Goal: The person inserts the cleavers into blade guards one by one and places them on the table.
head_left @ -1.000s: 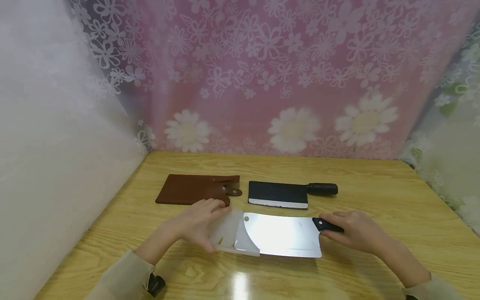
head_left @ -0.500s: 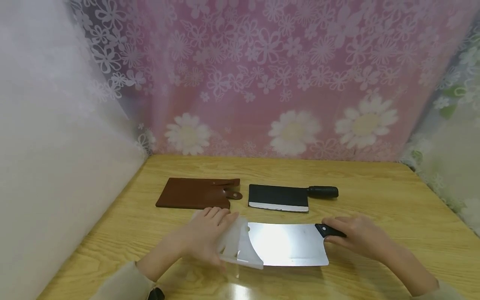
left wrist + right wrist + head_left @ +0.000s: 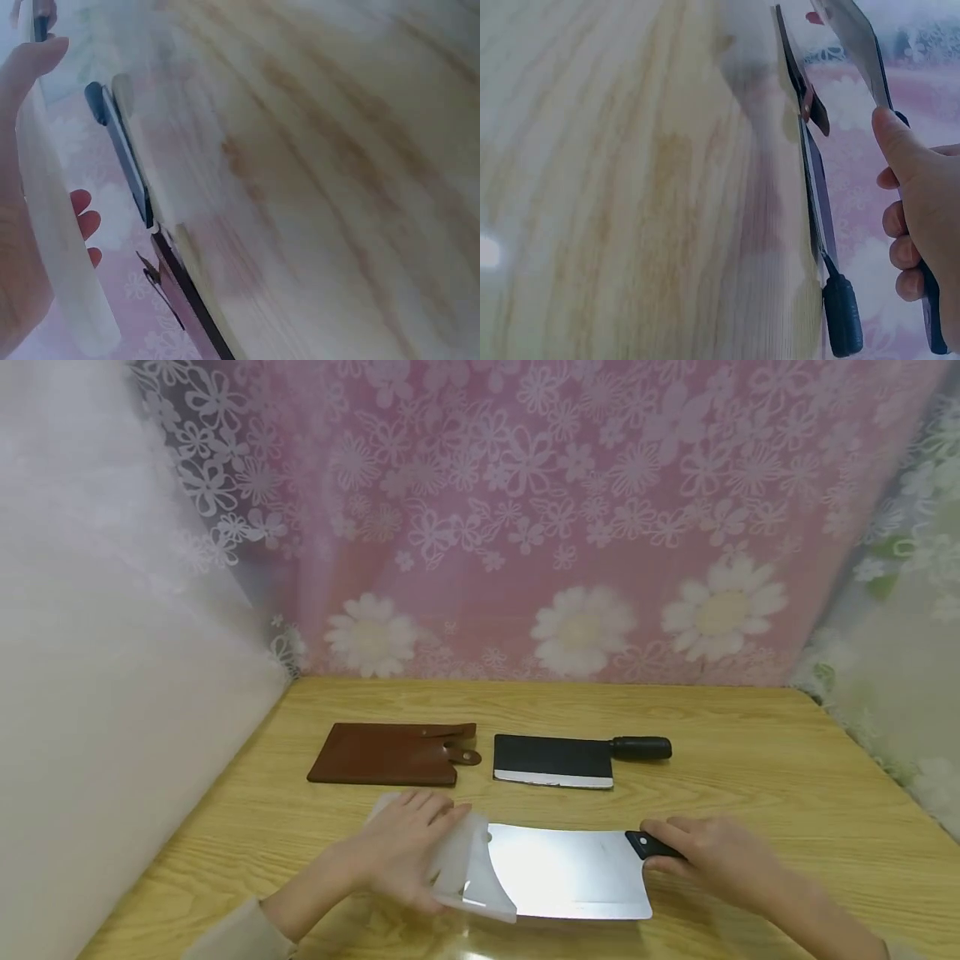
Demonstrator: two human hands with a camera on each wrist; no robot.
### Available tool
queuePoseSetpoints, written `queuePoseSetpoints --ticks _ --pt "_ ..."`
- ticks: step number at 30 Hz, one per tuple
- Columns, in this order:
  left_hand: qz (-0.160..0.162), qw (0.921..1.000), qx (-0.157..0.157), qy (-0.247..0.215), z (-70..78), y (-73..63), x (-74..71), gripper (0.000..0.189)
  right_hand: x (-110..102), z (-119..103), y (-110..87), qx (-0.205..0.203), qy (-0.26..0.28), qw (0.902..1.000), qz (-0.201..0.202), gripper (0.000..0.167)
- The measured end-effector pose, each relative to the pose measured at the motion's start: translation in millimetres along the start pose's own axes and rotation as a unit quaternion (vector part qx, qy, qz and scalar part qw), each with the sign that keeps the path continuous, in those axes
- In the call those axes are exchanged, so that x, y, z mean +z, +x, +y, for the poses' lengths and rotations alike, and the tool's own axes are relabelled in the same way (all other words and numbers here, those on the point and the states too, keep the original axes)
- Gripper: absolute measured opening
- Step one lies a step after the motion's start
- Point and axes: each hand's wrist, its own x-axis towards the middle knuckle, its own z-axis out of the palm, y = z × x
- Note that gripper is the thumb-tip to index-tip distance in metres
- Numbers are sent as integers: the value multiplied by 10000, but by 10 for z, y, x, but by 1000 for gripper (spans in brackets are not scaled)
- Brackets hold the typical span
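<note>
Between my two hands, a cleaver with a broad shiny blade point(image 3: 573, 872) is held above the table. Its front end sits inside a translucent white blade sheath point(image 3: 480, 881). My left hand point(image 3: 408, 847) grips the sheath, thumb on the near side and fingers over the far side; in the left wrist view the sheath point(image 3: 56, 202) runs through the hand. My right hand point(image 3: 716, 856) is wrapped round the cleaver's black handle point(image 3: 651, 845). The handle point(image 3: 932, 315) stands out below the fingers in the right wrist view.
Behind the held cleaver, a second cleaver point(image 3: 551, 756) with a dark blade and black handle lies on the wooden table point(image 3: 750, 760). A brown leather sheath point(image 3: 382, 753) with a snap strap lies left of it. A pink floral curtain point(image 3: 480, 527) closes off the back.
Both hands have brought the cleaver and white sheath nearer to me, lower in the head view. The grips stay the same. The dark cleaver and brown sheath lie where they were.
</note>
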Motion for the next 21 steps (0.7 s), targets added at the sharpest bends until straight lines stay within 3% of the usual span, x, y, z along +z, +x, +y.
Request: queuePoseSetpoints --ticks 5,11,17,21 --pt "8 10000 86 3 -13 -47 16 104 -34 -93 28 29 -92 9999 -40 37" --pt "53 9998 190 -46 -18 -106 33 101 -54 -215 10 551 191 9966 -589 34" --pt "-37 9998 166 -144 -21 -143 27 103 -49 -268 15 636 425 9949 -658 33" --pt "-105 9994 84 -315 -3 -143 21 100 -61 -306 51 915 567 9890 -1014 34"
